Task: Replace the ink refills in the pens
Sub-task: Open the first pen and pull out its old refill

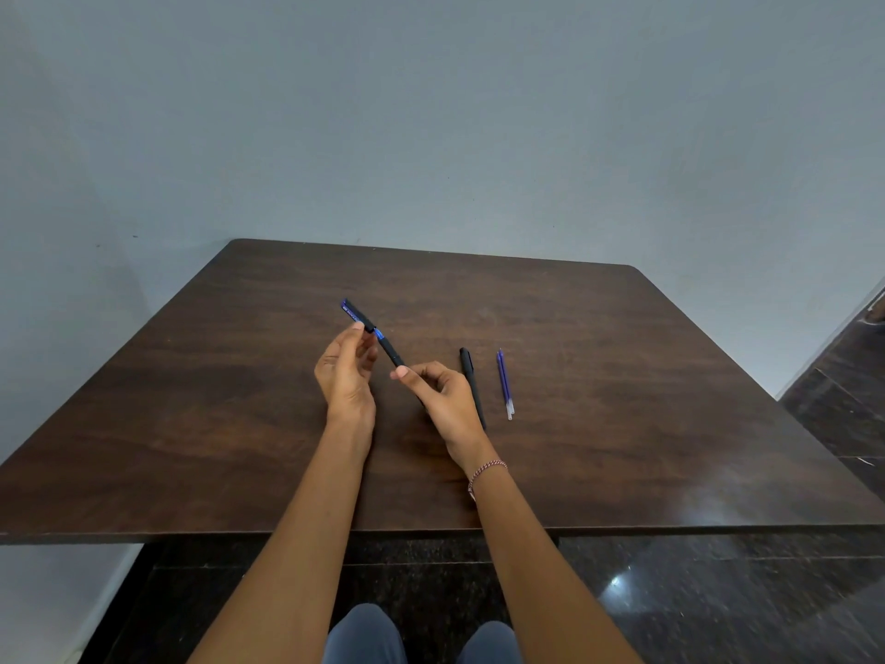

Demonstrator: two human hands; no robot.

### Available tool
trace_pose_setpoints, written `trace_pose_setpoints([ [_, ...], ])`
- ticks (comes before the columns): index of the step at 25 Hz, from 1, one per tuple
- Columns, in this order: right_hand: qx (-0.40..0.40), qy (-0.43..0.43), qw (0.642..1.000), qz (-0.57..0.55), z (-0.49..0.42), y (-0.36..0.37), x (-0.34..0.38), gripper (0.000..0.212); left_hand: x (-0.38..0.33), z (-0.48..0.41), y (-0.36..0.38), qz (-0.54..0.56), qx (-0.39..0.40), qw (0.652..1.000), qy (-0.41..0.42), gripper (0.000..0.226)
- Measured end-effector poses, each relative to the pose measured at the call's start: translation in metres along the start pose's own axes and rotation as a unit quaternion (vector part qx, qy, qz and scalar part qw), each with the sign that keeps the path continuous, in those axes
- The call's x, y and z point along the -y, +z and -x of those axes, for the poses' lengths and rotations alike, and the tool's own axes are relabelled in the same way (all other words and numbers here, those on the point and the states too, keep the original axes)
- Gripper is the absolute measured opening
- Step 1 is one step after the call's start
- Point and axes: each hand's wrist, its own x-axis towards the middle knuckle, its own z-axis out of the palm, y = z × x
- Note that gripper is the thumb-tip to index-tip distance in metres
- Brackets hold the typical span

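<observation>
Hands, left (pixel 346 371), right (pixel 443 395), grip pen (pixel 389 349); second pen (pixel 471 381), refills (pixel 505 383) beside right.

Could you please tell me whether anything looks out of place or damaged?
Nothing stands out. The left hand and right hand hold one pen, blue showing at its joint; the second pen and two refills lie parallel on the table.

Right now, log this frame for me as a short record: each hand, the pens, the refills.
left hand: pinches the upper part of the held pen
right hand: pinches the same pen's lower barrel
held pen: above the table, tilted, blue showing between its two black parts
second pen: black, lying on the table beside the right hand
refills: two blue, side by side, right of the second pen
progress: held pen being handled; neither refill in hand
</observation>
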Motion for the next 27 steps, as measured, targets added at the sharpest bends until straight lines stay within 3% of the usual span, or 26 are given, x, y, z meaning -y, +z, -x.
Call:
trace_pose_setpoints([
  [10,0.016,-0.013,0.999,-0.037,-0.002,-0.002,-0.002,0.015,-0.001,-0.003,-0.002,0.047,-0.048,0.998,-0.012,0.002],
  [13,0.014,-0.018,0.998,-0.053,-0.002,-0.002,-0.003,0.018,0.006,0.0,0.003,-0.111,-0.013,0.992,0.053,0.007],
  [15,0.01,-0.023,0.998,-0.063,-0.002,-0.003,-0.003,0.017,0.013,0.004,0.007,-0.244,0.015,0.965,0.098,0.005],
  [19,-0.015,-0.019,0.996,-0.08,-0.002,-0.002,-0.001,0.018,0.016,0.005,0.006,-0.448,-0.01,0.881,0.151,0.01],
  [27,-0.04,-0.026,0.994,-0.101,-0.002,-0.001,0.002,0.014,0.021,0.005,0.006,-0.625,0.01,0.762,0.166,0.015],
])
